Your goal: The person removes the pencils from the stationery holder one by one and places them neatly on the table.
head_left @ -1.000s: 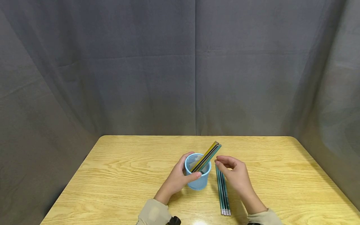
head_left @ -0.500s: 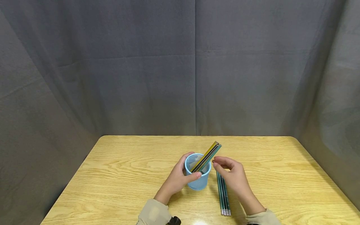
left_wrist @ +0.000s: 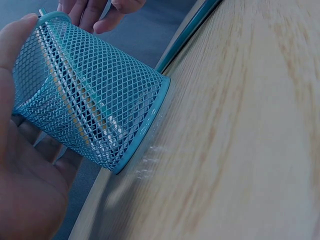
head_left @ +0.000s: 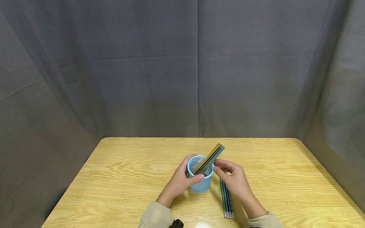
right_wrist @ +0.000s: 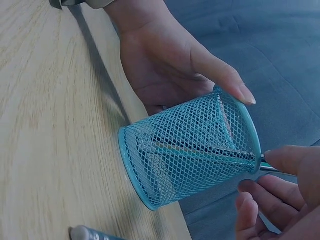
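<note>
light-blue wire-mesh cylindrical pencil cup (head_left: 201, 186) is in the grasp of the left hand (head_left: 181, 181), its thumb laid along the near side by the rim and its fingers round the far side. a slanted bundle of yellow, black and teal pencils (head_left: 210, 159) leans inside the cup, the upper ends jutting past the rim toward the right. the right hand (head_left: 236, 177) has its thumb and forefinger at the cup's right rim, close beside the bundle; whether they pinch anything, i cannot tell. just right of the cup, dark-green pencils with silvery ends (head_left: 227, 202) lie side by side on the pale wood-grain table (head_left: 128, 183), partly under the right hand.
</note>
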`<state>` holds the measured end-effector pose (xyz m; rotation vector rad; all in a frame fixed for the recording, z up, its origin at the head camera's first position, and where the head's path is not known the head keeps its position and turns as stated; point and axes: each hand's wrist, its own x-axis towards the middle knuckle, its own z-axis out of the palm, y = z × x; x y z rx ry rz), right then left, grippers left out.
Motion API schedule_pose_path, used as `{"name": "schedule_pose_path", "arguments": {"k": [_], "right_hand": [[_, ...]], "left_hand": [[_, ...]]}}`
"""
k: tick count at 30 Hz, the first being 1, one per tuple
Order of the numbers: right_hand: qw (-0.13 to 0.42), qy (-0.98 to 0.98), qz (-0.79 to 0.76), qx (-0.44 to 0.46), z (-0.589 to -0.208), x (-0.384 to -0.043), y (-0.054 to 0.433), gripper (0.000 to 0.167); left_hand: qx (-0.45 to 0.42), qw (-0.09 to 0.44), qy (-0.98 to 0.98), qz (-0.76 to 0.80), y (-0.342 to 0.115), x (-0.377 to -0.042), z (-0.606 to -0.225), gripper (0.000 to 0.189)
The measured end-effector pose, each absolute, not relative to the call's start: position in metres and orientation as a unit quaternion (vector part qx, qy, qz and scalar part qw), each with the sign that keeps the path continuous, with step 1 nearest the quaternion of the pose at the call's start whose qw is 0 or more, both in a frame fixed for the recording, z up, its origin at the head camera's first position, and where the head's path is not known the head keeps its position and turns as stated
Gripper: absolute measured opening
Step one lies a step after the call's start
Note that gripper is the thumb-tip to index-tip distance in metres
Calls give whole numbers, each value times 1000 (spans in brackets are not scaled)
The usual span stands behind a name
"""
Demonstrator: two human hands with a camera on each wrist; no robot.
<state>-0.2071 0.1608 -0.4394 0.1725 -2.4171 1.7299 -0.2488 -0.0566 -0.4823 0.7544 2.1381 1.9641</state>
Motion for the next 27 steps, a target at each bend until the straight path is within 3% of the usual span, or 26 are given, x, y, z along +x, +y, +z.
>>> {"name": "schedule_pose_path", "arguments": {"k": [27], "right_hand": [[91,-814,572,43,-442,-207,157,29]], "left_hand": [[253,70,710,653,-57,-248,-482,74]]}}
